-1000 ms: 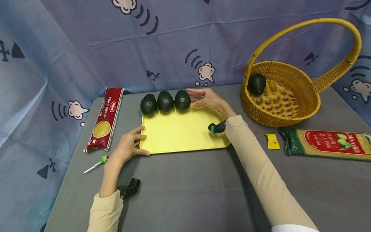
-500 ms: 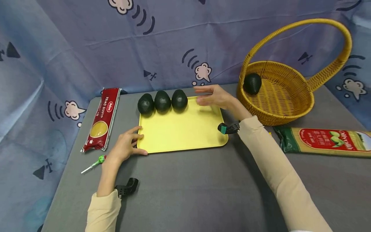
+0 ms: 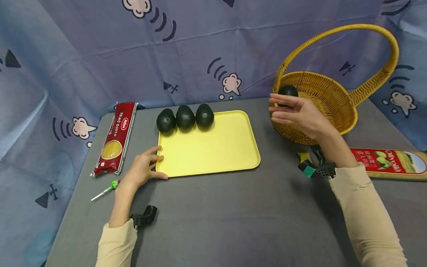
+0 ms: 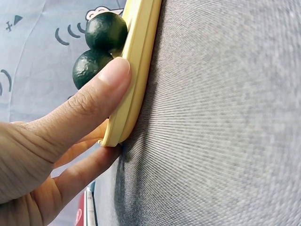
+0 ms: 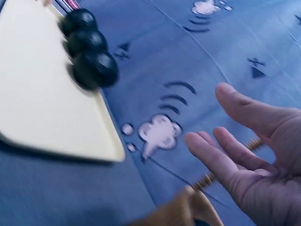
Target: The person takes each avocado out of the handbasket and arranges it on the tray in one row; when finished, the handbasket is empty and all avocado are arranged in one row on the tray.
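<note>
My left hand (image 3: 142,168) holds the near left corner of a yellow tray (image 3: 217,148). In the left wrist view the thumb (image 4: 110,75) lies against the tray's outer side, with fingers around the corner. Three dark green avocados (image 3: 185,118) stand in a row at the tray's far left. Over the left side of a yellow wicker basket (image 3: 333,98) hovers my right hand (image 3: 305,116), fingers extended and holding nothing. Behind its fingers an avocado (image 3: 288,90) in the basket is partly hidden. The right wrist view is blurred; the basket's handle (image 5: 204,181) shows behind the fingers.
A red pasta packet (image 3: 115,139) lies left of the tray, with a green lollipop (image 3: 108,189) nearer. At right are a second pasta packet (image 3: 390,163) and a small yellow packet (image 3: 304,157), both partly covered by my right arm. A patterned cloth (image 3: 193,48) hangs behind the table.
My right hand has let go of the rightmost avocado on the tray and moved right to the basket. The left hand has stayed at the tray's corner. The head view has shifted slightly.
</note>
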The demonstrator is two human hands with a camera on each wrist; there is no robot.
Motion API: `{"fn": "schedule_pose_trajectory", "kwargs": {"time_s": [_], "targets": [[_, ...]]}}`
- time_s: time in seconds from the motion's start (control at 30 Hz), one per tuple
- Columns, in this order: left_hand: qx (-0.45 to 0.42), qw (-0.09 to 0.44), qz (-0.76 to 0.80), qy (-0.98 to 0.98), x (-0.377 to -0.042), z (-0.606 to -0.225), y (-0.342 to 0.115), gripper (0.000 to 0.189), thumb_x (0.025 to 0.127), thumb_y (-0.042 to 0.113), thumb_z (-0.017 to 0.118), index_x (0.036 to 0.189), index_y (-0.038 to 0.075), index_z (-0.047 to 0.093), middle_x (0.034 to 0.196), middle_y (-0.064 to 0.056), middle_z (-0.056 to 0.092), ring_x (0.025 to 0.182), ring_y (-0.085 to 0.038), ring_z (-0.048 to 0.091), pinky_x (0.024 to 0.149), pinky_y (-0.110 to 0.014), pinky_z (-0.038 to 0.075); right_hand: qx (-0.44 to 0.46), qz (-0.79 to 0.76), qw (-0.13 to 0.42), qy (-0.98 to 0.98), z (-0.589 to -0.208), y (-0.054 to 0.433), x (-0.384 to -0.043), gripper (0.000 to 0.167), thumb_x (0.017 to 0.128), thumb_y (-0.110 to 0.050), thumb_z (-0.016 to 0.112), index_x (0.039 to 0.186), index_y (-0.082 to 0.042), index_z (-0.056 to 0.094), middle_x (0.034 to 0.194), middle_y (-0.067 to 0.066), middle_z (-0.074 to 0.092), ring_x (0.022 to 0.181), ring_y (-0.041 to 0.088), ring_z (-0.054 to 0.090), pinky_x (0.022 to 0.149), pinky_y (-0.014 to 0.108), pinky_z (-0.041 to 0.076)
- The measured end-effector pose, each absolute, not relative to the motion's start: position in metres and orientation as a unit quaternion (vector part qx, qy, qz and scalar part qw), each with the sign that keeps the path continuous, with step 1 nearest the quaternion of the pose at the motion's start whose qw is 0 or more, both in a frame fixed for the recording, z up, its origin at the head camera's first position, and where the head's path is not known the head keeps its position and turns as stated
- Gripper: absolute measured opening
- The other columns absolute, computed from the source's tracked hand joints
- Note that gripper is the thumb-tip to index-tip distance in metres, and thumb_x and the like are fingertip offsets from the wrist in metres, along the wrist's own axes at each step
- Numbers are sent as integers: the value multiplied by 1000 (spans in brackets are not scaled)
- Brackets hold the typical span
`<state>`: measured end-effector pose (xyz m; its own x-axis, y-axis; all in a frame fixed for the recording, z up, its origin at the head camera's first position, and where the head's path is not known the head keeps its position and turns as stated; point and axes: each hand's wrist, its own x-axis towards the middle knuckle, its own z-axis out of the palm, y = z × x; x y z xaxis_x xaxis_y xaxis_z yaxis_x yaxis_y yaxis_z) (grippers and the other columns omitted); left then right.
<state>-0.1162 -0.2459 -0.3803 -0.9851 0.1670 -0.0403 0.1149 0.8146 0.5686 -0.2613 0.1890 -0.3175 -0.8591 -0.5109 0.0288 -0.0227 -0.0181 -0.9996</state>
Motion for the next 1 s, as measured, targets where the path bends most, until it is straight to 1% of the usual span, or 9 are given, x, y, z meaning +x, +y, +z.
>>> {"fn": "schedule_pose_trajectory", "kwargs": {"time_s": [0.13,0.27,0.43,0.53,0.73,0.8,0.9,0.97,1.0], "targets": [[79,41,290,953,-116,-380,-245,60,69,10,85,116,-17,61,140,-27,44,115,-42,55,84,-42,55,-161,-754,122,625,-314,217,-264,52,88,9,60,138,-6,53,126,2,57,105,14,64,80,27,56],[83,39,282,955,-115,-381,-246,61,69,14,85,116,-16,61,140,-26,45,114,-41,56,83,-42,55,-111,-785,91,602,-318,229,-278,55,86,9,63,139,-6,52,129,5,54,100,15,65,77,28,58],[88,35,278,956,-113,-387,-248,61,67,16,86,115,-15,63,139,-25,46,112,-40,58,81,-42,56,-58,-772,102,625,-329,227,-301,59,87,4,65,142,-11,49,147,10,38,120,22,52,75,27,59],[83,36,282,955,-112,-390,-248,61,67,15,87,115,-15,63,139,-24,46,113,-39,58,82,-41,56,-49,-747,128,651,-335,220,-313,63,89,1,63,147,-9,40,153,13,29,123,24,47,78,26,58],[75,42,303,949,-112,-392,-248,61,67,12,86,116,-15,62,141,-24,45,113,-39,58,83,-41,55,-33,-665,180,724,-341,215,-329,64,94,-4,59,151,-8,30,157,16,20,95,3,63,78,24,58],[78,38,303,949,-112,-391,-248,61,67,13,86,115,-15,62,140,-25,45,112,-40,58,83,-41,55,-30,-628,194,753,-341,217,-331,64,95,-7,58,152,-10,28,157,16,19,86,-1,64,64,16,55],[85,32,300,949,-113,-388,-248,62,67,14,86,115,-16,62,139,-25,46,109,-39,60,82,-41,56,-2,-597,179,782,-339,227,-331,65,94,-12,61,152,-15,30,157,13,21,57,-2,57,46,17,42],[87,32,299,950,-114,-385,-248,62,68,15,86,116,-16,62,139,-25,46,109,-39,60,82,-41,56,26,-591,144,793,-338,237,-331,66,92,-15,65,151,-18,34,158,9,22,43,0,44,43,20,35],[88,32,296,951,-115,-384,-248,62,68,15,86,116,-16,62,140,-25,45,108,-39,61,82,-41,56,44,-595,125,793,-337,241,-331,67,90,-15,67,150,-20,36,158,6,22,42,1,43,45,19,37]]}}
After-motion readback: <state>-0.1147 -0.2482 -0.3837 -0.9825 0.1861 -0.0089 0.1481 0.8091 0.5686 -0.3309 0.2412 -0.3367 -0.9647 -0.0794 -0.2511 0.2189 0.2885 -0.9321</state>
